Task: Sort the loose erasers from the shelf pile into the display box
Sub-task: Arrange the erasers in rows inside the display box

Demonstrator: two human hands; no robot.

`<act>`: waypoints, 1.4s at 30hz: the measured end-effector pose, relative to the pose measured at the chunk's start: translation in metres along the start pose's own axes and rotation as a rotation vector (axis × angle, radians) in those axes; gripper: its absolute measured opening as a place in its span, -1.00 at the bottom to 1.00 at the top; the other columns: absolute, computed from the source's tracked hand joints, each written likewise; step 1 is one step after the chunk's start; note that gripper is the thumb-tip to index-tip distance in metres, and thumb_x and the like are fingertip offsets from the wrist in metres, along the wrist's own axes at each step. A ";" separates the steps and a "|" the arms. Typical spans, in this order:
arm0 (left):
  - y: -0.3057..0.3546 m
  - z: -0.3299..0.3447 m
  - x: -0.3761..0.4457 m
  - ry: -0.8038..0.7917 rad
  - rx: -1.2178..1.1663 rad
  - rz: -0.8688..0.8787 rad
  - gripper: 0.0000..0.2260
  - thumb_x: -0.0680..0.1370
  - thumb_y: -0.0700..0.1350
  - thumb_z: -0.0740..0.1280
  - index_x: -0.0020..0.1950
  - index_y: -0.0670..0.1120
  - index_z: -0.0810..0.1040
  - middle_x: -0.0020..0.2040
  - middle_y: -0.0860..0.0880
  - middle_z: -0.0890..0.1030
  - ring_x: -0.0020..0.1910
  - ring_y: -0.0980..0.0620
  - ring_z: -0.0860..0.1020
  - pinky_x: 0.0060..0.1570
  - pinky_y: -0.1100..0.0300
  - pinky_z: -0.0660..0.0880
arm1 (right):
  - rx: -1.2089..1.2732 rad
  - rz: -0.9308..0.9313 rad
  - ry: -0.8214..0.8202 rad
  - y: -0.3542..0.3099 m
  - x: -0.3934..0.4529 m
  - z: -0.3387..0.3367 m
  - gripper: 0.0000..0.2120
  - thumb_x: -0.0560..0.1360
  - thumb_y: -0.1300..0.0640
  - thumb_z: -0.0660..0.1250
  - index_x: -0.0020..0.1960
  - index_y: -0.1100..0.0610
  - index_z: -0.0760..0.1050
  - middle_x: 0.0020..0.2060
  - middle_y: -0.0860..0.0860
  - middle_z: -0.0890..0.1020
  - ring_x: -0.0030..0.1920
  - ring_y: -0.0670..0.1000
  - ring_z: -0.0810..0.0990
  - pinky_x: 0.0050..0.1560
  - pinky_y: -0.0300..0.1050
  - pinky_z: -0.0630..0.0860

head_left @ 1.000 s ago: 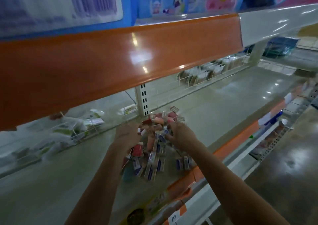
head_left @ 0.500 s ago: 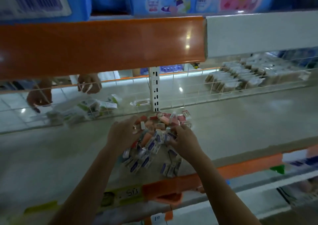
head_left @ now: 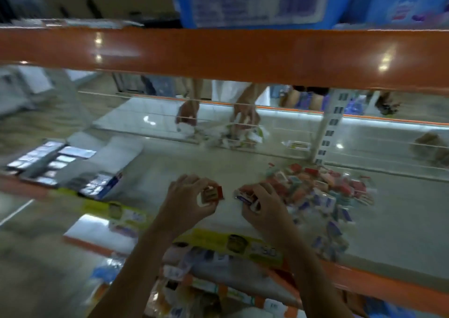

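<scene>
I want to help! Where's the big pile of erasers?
The eraser pile lies on the shelf, right of the right hand, before the white upright post.

whole view motion-blurred, display box point(head_left: 65, 169) contents perhaps erasers, both forearms cut off below

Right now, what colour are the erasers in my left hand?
Red and tan erasers in the left hand; head view.

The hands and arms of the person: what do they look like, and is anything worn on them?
Both forearms are bare as far as the bottom edge of the frame: no sleeve shows. The left hand and the right hand wear no gloves. No watch, bracelet or ring is visible, though the picture is blurred, so a thin ring could be missed.
</scene>
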State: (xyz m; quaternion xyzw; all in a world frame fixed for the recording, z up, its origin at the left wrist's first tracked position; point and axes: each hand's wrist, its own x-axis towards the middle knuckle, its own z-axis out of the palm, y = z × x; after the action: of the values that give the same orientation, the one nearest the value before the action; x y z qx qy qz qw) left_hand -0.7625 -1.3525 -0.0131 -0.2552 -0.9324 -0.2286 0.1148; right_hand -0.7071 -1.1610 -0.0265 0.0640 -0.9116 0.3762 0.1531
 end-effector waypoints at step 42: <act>-0.436 -0.155 0.031 -0.035 -0.106 0.005 -0.71 0.39 -0.07 0.49 0.10 0.06 0.62 -0.04 0.03 0.62 0.03 -0.07 0.44 0.03 -0.02 0.42 | -0.131 0.089 -0.178 -0.204 0.216 0.364 -0.66 0.50 0.12 0.34 0.20 -0.02 0.30 0.04 -0.02 0.57 0.02 -0.05 0.55 -0.09 -0.33 0.38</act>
State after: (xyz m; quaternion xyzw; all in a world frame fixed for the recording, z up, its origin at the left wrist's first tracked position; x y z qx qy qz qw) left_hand -1.0039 -1.7485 -0.0284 -0.2670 -0.9203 -0.2728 0.0852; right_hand -0.9480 -1.5632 -0.0640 0.0463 -0.9461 0.3152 0.0583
